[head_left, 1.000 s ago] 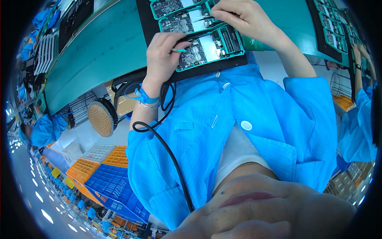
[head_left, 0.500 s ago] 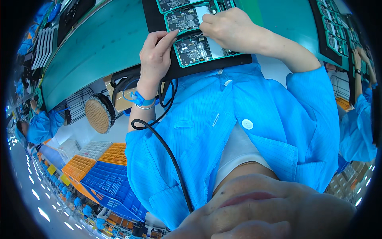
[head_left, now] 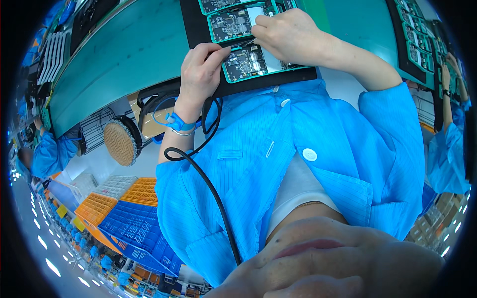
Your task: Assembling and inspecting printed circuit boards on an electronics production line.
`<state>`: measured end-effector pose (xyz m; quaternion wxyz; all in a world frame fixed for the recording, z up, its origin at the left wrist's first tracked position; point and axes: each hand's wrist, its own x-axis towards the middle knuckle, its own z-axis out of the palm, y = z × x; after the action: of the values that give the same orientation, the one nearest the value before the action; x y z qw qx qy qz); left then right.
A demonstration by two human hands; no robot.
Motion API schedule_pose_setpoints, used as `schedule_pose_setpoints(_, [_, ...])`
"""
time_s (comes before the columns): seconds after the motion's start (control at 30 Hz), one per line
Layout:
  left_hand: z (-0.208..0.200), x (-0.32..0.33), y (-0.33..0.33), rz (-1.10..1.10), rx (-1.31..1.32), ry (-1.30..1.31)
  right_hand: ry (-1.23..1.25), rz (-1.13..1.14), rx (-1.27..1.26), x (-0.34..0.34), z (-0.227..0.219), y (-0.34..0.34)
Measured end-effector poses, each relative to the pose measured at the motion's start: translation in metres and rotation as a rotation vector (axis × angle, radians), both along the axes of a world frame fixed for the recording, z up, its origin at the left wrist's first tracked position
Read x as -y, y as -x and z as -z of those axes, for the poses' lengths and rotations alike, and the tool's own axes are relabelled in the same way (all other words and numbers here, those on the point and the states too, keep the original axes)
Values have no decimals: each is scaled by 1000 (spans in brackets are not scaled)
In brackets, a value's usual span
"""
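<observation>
Compared with half a second earlier, the left hand (head_left: 201,69) has been shifted a little rightward, and its fingertips are now set nearer to the right hand (head_left: 288,37). The right hand has been kept in nearly the same place. A second ago, a small green-tipped piece was held by the left hand over the nearest circuit board (head_left: 243,64), and the right end of that board was uncovered; that end is now mostly hidden by the right hand.

The nearest board lies in its green case on a black mat (head_left: 196,25), just in front of the person. The left fingertips are placed at its upper left corner, the right ones at its upper edge, near a second board (head_left: 229,26) lying just beyond. On the left hand, thumb and forefinger are brought close together; whether anything is pinched cannot be told. A slim metal tool (head_left: 248,42) is pinched by the right fingertips. A blue wristband (head_left: 176,121) is worn on the left wrist.
</observation>
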<state>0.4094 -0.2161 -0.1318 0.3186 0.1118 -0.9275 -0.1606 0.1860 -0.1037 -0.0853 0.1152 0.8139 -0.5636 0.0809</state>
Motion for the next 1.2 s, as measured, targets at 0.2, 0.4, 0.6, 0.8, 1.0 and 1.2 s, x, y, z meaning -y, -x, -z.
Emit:
schedule_pose_setpoints(0.2, [-2,0,0,16,26,31,-45,33,62,-1,2,3])
schedule_pose_setpoints(0.4, [-2,-1,0,6,32,45,-49,22,46,2,3,1])
schedule_pose_setpoints(0.6, [-2,-1,-1,-1,23,42,-28,-3,39,3,3,2])
schedule_pose_setpoints(0.8, [-1,-2,0,2,14,32,-28,-7,-7,3,7,2])
schedule_pose_setpoints(1.0, [0,-1,0,20,20,36,-25,-68,-9,6,5,5])
schedule_pose_setpoints(1.2, [-2,0,0,46,37,64,-77,-55,70,4,-11,5])
